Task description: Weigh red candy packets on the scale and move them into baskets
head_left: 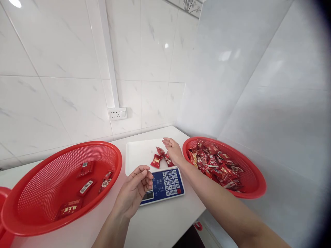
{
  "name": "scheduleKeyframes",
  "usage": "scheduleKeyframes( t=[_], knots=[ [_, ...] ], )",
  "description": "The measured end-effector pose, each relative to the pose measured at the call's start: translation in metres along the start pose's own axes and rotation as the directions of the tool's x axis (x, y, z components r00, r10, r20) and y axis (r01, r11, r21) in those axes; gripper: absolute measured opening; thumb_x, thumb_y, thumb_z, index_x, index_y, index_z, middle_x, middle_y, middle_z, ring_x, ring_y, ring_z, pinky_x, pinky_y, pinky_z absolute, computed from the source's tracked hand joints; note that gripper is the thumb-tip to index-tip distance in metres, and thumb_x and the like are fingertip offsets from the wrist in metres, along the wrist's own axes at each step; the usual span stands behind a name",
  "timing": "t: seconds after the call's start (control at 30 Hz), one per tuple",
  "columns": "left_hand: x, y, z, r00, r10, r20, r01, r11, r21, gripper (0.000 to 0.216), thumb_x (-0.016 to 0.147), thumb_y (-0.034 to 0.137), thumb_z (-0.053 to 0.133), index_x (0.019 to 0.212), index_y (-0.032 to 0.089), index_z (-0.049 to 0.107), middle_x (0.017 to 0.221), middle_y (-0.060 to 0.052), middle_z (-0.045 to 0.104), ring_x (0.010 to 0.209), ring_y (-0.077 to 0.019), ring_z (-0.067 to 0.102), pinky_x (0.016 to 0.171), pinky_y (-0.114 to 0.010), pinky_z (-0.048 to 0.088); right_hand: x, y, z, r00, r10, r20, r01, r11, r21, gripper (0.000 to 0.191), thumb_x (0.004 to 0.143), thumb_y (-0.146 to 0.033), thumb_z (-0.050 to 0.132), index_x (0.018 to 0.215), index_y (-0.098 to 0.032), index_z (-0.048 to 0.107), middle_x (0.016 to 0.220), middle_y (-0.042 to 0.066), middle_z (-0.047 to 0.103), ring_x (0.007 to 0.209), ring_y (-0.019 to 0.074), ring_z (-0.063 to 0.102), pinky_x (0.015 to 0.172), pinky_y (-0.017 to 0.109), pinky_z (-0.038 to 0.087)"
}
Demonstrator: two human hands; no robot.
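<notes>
My left hand [136, 187] hovers over the lower left corner of the scale's blue keypad panel [159, 193], covering part of it. Its fingers are loosely curled and nothing shows in them. Above the right side of the scale's white weighing tray [138, 153] is my right hand [173, 151], its fingers stretched out and apart. Several small red snack packets [156, 161] lie on the tray just below and left of that hand, one partly hidden behind it. I see no packet in the right hand.
A red perforated basket [117, 156] at the left holds several red packets [86, 187]. Another red basket [260, 179] at the right is heaped with red snack packets [212, 162]. A wall socket [118, 113] sits behind the white table [165, 227]; walls close in behind and right.
</notes>
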State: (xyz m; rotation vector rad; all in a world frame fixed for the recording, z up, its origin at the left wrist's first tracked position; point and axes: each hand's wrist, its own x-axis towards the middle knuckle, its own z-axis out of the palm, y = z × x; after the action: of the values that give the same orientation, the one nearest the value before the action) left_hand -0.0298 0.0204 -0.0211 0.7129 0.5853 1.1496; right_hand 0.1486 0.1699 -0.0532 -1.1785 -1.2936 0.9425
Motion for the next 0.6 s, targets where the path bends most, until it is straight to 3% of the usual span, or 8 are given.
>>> scheduleKeyframes(
  t=[0.17, 0.3, 0.43, 0.5, 0.6],
  knots=[
    [0.0, -0.001, 0.002, 1.0, 0.005, -0.006, -0.005, 1.0, 0.018, 0.008, 0.081, 0.022, 0.059, 0.087, 0.018, 0.057, 0.074, -0.001, 0.058, 0.062, -0.0084, 0.052, 0.058, -0.019, 0.045, 0.009, -0.02, 0.03, 0.997, 0.07, 0.043, -0.07, 0.998, -0.01, 0.045, 0.073, -0.013, 0.04, 0.117, -0.021, 0.049, 0.113, 0.007, 0.061, 0.103, 0.0179, 0.057, 0.081, 0.034, 0.047],
    [-0.002, 0.001, 0.004, 1.0, 0.012, -0.006, -0.012, 1.0, 0.021, 0.007, 0.081, 0.022, 0.058, 0.086, 0.018, 0.057, 0.074, -0.001, 0.058, 0.062, -0.0083, 0.052, 0.058, -0.019, 0.046, 0.007, -0.03, 0.027, 0.998, 0.044, 0.042, -0.041, 0.998, -0.052, 0.045, 0.075, -0.016, 0.041, 0.119, -0.023, 0.049, 0.119, 0.005, 0.058, 0.11, 0.0165, 0.051, 0.093, 0.034, 0.039],
    [-0.002, 0.004, 0.001, 0.999, 0.031, -0.021, -0.031, 0.999, 0.011, 0.006, 0.081, 0.021, 0.058, 0.086, 0.018, 0.057, 0.073, -0.001, 0.058, 0.062, -0.0085, 0.052, 0.058, -0.019, 0.046, -0.016, -0.025, -0.019, 0.996, -0.047, 0.071, 0.058, 0.986, -0.159, 0.041, 0.077, -0.016, 0.041, 0.116, -0.021, 0.052, 0.122, 0.005, 0.055, 0.117, 0.0141, 0.046, 0.101, 0.032, 0.031],
    [-0.001, 0.005, -0.001, 0.998, 0.04, -0.038, -0.04, 0.999, 0.007, 0.007, 0.08, 0.021, 0.059, 0.086, 0.018, 0.058, 0.073, -0.001, 0.058, 0.062, -0.0087, 0.053, 0.058, -0.019, 0.047, -0.031, -0.018, -0.056, 0.994, -0.069, 0.088, 0.092, 0.955, -0.283, 0.04, 0.077, -0.02, 0.043, 0.116, -0.022, 0.052, 0.126, 0.005, 0.053, 0.118, 0.0157, 0.045, 0.101, 0.034, 0.032],
    [0.0, 0.006, -0.003, 0.997, 0.041, -0.068, -0.04, 0.999, 0.004, 0.01, 0.078, 0.021, 0.062, 0.086, 0.018, 0.058, 0.072, -0.001, 0.059, 0.061, -0.009, 0.053, 0.058, -0.019, 0.047, -0.052, -0.006, -0.124, 0.998, -0.002, 0.066, 0.032, 0.893, -0.45, 0.037, 0.078, -0.028, 0.048, 0.114, -0.023, 0.055, 0.125, 0.005, 0.054, 0.116, 0.0189, 0.048, 0.099, 0.034, 0.036]
  ],
)
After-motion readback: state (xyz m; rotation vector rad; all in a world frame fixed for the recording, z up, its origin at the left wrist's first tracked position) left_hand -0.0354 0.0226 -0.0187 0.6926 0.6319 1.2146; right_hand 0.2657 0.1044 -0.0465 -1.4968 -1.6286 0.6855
